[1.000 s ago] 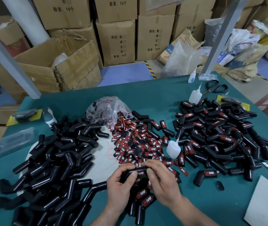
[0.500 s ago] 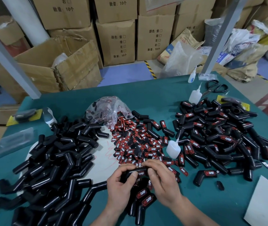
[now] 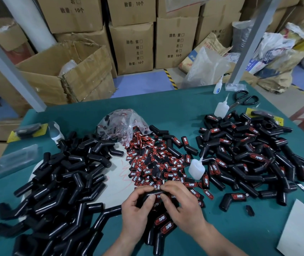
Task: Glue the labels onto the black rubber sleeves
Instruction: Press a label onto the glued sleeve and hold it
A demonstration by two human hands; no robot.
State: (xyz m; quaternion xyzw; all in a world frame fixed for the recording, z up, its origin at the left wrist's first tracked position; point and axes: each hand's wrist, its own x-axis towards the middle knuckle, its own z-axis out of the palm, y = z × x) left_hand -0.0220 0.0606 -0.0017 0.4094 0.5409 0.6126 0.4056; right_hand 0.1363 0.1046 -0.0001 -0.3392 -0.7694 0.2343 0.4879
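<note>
Both hands, left hand (image 3: 136, 209) and right hand (image 3: 182, 206), pinch one sleeve (image 3: 152, 194) just before the label pile (image 3: 155, 163), pressing label; next probably set it aside.

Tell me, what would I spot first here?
Two heaps of black sleeves: plain ones on the left, labelled ones on the right. Between them lies a red spill of labels, with a glue bottle beside it. Up front, the left hand and right hand grip one sleeve.
</note>
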